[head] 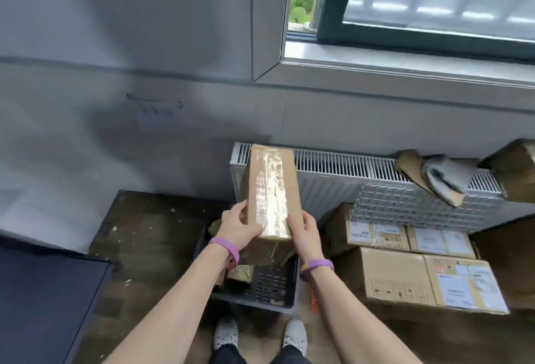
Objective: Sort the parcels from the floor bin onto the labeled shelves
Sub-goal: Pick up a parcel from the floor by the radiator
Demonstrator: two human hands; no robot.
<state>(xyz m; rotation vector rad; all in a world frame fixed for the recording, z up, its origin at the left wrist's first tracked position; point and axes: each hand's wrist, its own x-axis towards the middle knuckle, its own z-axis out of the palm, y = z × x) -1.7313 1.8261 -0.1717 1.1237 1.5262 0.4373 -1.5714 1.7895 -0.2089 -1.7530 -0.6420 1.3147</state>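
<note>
Two bare forearms reach forward from the lower edge, each wearing one of the purple silicone wristbands [228, 252]. They end in the left hand [238, 226] and the right hand [304, 233], which together grip the long brown cardboard parcel [272, 190], bound lengthwise with glossy clear tape. The left hand's fingers are curled round the parcel's near left corner, and the right hand's fingers are curled over its near right edge. The parcel is held in the air, near end low and far end tilted up toward the wall, directly above the dark grey perforated plastic floor bin [275, 288]. Inside the bin, partly hidden by the left wrist, lies another taped brown package [241, 272]. A pair of white shoes [225, 333] stands just before the bin on the dark speckled floor [150, 233]. Behind the parcel a white ribbed radiator [347, 166] runs along the wall, with a grey cloth [443, 178] lying on its top. To the right of the bin, labelled brown cardboard cartons [399, 274] are stacked in two tiers. A dark-framed window [434, 39] sits above the radiator.
</note>
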